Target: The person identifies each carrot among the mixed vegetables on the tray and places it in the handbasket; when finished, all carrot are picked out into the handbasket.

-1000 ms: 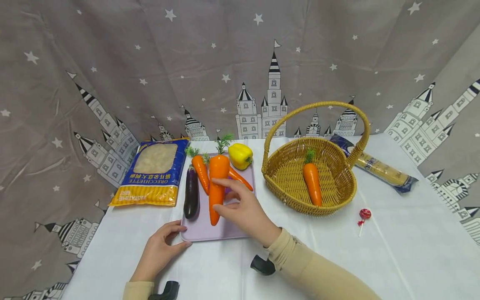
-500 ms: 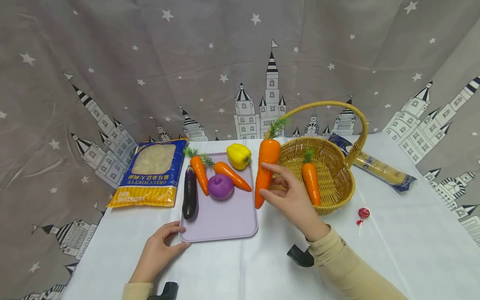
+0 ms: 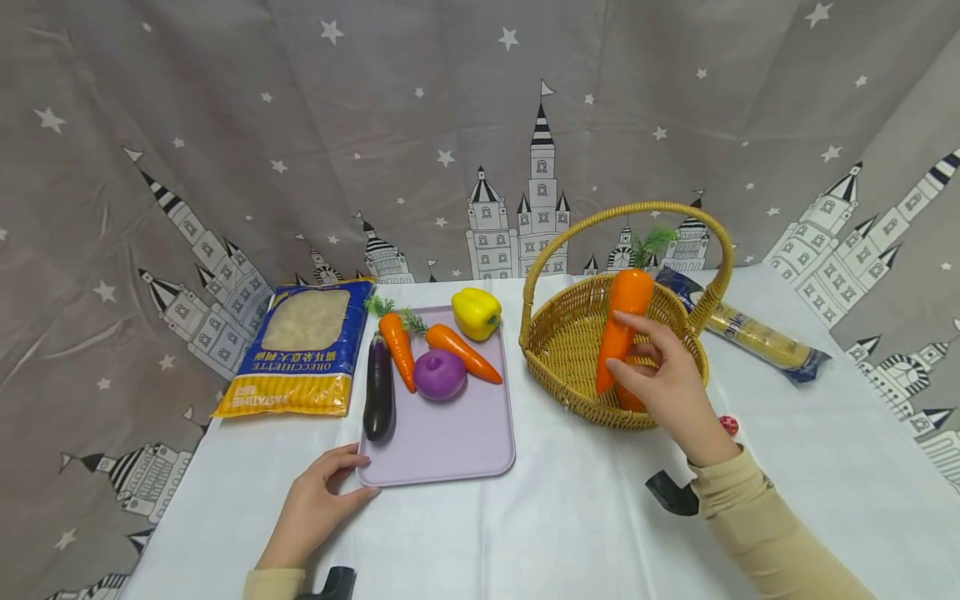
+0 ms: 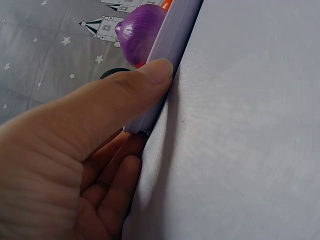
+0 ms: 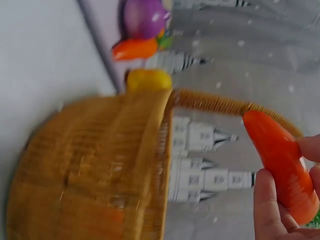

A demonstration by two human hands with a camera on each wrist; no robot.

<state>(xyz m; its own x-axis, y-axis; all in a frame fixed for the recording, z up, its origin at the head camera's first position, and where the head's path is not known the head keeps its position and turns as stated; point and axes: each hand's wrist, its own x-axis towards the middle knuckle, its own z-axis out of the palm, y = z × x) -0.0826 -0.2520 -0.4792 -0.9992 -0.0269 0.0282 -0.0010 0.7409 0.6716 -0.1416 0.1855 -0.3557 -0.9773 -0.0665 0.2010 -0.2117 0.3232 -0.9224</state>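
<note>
My right hand [image 3: 670,392] pinches a large orange carrot [image 3: 628,308] between thumb and fingers, green top upward, over the wicker basket [image 3: 570,392]. In the right wrist view that carrot [image 5: 280,160] shows above the basket rim. Another carrot [image 3: 628,398] lies inside the basket, mostly hidden behind the held one and the hand. My left hand [image 3: 318,500] holds the near left corner of the lilac tray [image 3: 450,454], thumb at its front edge and fingers at its side. On the tray lie an eggplant [image 3: 379,392], a purple onion [image 3: 439,374], two smaller carrots [image 3: 463,353] and a yellow bell pepper [image 3: 476,314].
A blue and yellow pasta bag [image 3: 300,346] lies left of the tray. Behind the basket at right is a long pasta packet [image 3: 765,337]. A red lollipop [image 3: 728,425] is partly hidden by the right wrist. The basket's tall handle [image 3: 645,207] arches over its opening.
My right hand has carried the large carrot from above the tray rightward to over the basket, uncovering the onion. My left hand has stayed at the tray corner.
</note>
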